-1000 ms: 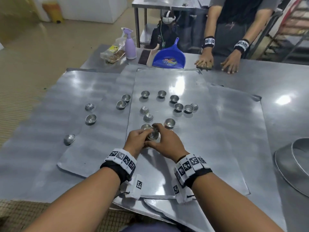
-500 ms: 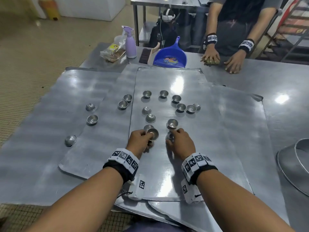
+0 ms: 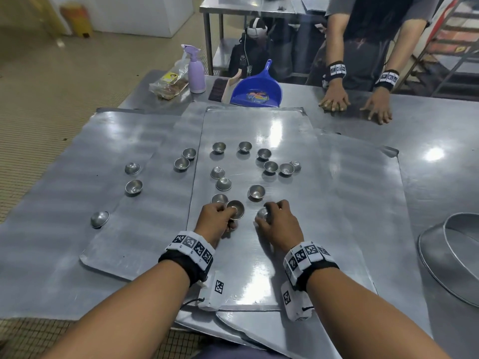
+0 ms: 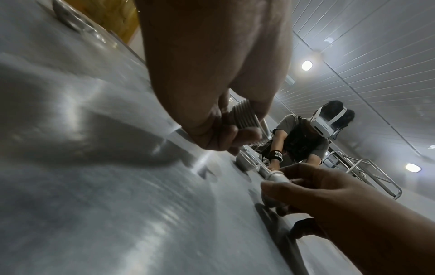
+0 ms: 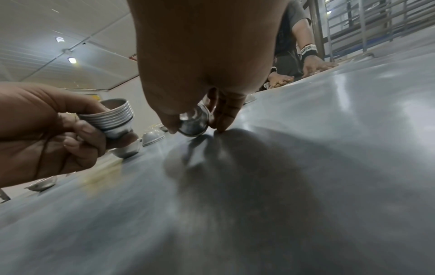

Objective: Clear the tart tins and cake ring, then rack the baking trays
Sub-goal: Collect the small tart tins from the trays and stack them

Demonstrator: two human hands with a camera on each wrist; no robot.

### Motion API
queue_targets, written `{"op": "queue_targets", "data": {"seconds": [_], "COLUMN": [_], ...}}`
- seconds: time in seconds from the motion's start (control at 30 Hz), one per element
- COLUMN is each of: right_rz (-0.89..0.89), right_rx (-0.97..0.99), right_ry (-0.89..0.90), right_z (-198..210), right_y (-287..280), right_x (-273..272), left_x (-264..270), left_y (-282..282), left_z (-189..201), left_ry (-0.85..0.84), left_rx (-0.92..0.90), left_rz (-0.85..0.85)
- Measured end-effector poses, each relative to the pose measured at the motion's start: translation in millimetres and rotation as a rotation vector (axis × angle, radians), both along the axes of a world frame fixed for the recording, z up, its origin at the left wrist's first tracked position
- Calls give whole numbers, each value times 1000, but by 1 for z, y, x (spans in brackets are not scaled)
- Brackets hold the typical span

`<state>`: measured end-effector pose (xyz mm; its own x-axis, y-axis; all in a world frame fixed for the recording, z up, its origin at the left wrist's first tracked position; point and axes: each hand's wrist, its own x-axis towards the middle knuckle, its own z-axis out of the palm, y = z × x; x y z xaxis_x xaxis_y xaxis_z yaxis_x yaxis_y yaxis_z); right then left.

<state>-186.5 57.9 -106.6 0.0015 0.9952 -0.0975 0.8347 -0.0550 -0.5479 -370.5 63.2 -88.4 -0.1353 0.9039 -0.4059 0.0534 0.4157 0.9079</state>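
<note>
Tins, loose, far left: three small tart tins (image 3: 133, 187) lie apart on the leftmost baking tray (image 3: 64, 203), one dome-up near its front edge. Two more sit just left of the centre tray's (image 3: 259, 268) edge; about ten are scattered across that tray's middle and far half.

Left hand (image 3: 216, 220): fingers curled round a nested stack of tins (image 5: 113, 121), held just above the centre tray, mouth upward.

Right hand (image 3: 278, 224): thumb and fingertips pinch a single tin (image 5: 194, 121) tilted on its rim, edge touching or barely off the tray.

Cake ring (image 3: 451, 257): lying on the table at far right, well apart from both hands, untouched.

Also present: spray bottle (image 3: 196, 71), blue dustpan (image 3: 255, 89), a second person's hands (image 3: 334, 98) resting at the far table edge.

Risk: the pinched tin is smooth and held by its rim only; it may slip and roll. The stack, as it grows, could cant and spill if a tin goes in crooked. Overlapping trays may shift under pressure.
</note>
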Motion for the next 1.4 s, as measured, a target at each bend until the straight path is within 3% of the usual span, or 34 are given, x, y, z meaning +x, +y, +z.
{"op": "queue_targets", "data": {"seconds": [0.33, 0.6, 0.8, 1.17, 1.4], "right_rz": [5, 93, 41, 40, 143], "right_rx": [-9, -94, -37, 34, 146], "right_ry": [72, 24, -6, 121, 176], "right_z": [2, 1, -6, 11, 35], "right_y": [-8, -8, -11, -1, 10], "right_x": [24, 33, 35, 29, -2], "left_x": [19, 27, 27, 21, 19], "left_y": [-4, -2, 3, 14, 17], "left_z": [1, -1, -4, -9, -3], "left_ry": [67, 62, 64, 64, -118], "left_rx": [4, -29, -30, -8, 2], "left_rz": [-41, -71, -86, -60, 12]}}
